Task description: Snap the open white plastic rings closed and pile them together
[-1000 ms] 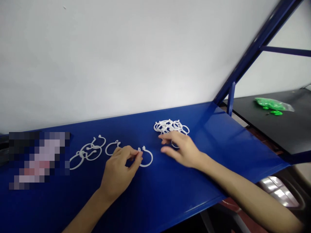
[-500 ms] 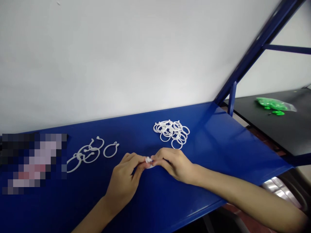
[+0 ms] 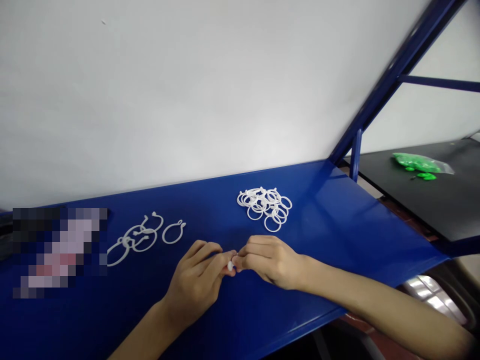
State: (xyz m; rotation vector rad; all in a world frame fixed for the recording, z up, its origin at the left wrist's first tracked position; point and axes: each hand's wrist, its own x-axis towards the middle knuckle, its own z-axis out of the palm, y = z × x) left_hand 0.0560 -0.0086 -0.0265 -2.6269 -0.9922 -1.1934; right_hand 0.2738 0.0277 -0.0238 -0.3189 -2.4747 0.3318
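We see worktop point(image 3: 322, 240), blue, back edge along white wall point(image 3: 225, 90); toward its front edge, left hand point(image 3: 197, 277) and right hand point(image 3: 272, 262), fingers closed, pinch one mostly hidden ring point(image 3: 230, 266).

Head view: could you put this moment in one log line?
left hand: pinching white piece; right hand: touching same piece; ring pile: on blue table, beyond right hand; other rings: left of pile

A white piece point(image 3: 230, 266), probably a ring, mostly hidden between both hands point(image 3: 197, 280) point(image 3: 275, 262).
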